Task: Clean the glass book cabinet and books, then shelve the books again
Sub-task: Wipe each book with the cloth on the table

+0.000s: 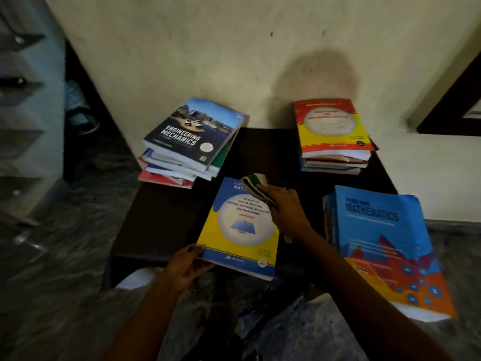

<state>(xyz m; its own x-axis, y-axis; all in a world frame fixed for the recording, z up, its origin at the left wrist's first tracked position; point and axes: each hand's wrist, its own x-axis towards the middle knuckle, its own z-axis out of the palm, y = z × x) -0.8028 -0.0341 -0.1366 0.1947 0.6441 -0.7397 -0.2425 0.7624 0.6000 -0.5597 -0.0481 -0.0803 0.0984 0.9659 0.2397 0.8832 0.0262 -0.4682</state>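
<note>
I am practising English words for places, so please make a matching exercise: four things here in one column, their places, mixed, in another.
Things
1. Engineering Mechanics book
2. red and yellow book
3. cloth
4. blue and yellow book

Places
A. held in the right hand
B. on top of the far left pile
C. gripped at its near corner by the left hand
D. on top of the far right pile

Pairs: 1-B, 2-D, 3-A, 4-C
</note>
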